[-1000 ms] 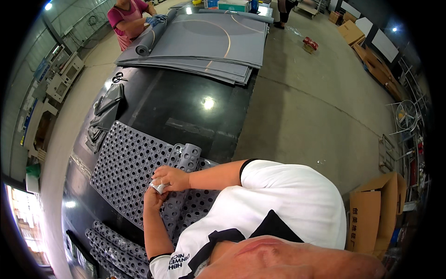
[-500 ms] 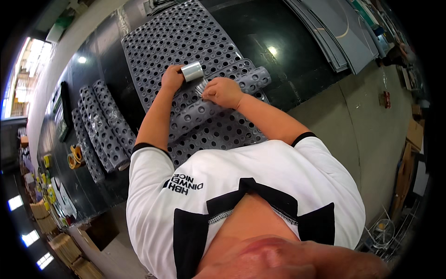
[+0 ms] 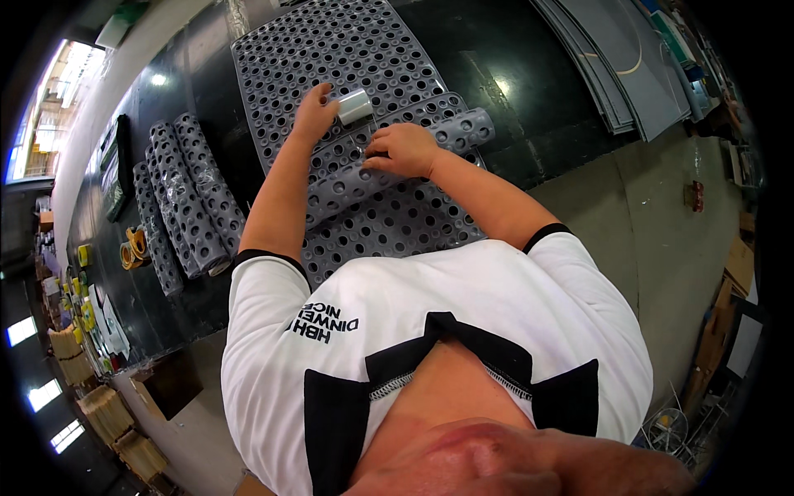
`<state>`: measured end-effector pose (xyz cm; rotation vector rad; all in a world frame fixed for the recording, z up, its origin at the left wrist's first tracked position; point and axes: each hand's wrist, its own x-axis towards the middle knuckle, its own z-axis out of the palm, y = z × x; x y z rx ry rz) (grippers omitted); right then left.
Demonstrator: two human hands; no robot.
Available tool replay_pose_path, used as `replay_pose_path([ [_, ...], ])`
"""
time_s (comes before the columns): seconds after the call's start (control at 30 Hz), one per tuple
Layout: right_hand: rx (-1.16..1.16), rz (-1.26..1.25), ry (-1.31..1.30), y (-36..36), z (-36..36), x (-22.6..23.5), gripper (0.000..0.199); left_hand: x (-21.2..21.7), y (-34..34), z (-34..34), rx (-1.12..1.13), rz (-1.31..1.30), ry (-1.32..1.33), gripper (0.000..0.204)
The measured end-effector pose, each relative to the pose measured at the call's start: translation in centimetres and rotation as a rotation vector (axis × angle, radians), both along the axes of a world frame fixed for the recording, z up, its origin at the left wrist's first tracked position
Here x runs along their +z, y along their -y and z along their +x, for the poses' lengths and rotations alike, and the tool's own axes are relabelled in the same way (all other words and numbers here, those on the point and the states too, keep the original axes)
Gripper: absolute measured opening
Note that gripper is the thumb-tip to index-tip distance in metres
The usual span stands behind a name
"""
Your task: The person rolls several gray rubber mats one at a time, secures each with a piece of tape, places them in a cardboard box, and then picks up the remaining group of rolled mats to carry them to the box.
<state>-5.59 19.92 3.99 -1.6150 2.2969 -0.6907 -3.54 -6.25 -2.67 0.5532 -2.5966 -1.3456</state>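
My left hand (image 3: 313,116) grips a roll of clear tape (image 3: 355,107), upper centre of frame, fingers wrapped around its near end. My right hand (image 3: 404,150) sits just right of it, fingers pinched together on the rolled grey perforated mat (image 3: 463,131); can't tell what's between the fingertips. The roll lies across a flat perforated mat (image 3: 331,41) on the black worktop (image 3: 463,58). More rolled mats (image 3: 186,194) are stacked centre left. Grey sheets (image 3: 612,66) are piled upper right.
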Motion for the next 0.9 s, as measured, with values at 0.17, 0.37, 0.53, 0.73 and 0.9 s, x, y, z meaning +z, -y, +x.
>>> replay_pose_path([
  [0.17,0.016,-0.018,-0.009,-0.6,0.4,0.1,0.039,2.9,-2.5,0.2,-0.278,-0.308,0.139,0.073],
  [0.37,0.040,-0.124,-0.057,-0.9,0.5,-1.3,0.038,4.9,-4.8,2.7,-0.054,-0.924,-0.082,0.063],
  [0.53,0.068,-0.195,-0.118,-2.6,2.1,-1.5,0.043,2.0,-5.2,3.9,-0.622,-0.447,0.221,0.031],
  [0.73,0.188,-0.386,-0.319,-8.6,5.0,-4.0,0.043,4.5,-8.5,4.8,-0.775,-0.523,0.301,0.025],
  [0.9,0.013,-0.228,-0.442,-5.9,4.2,-2.1,0.052,1.8,-4.9,4.9,-0.891,-0.439,0.203,0.025],
])
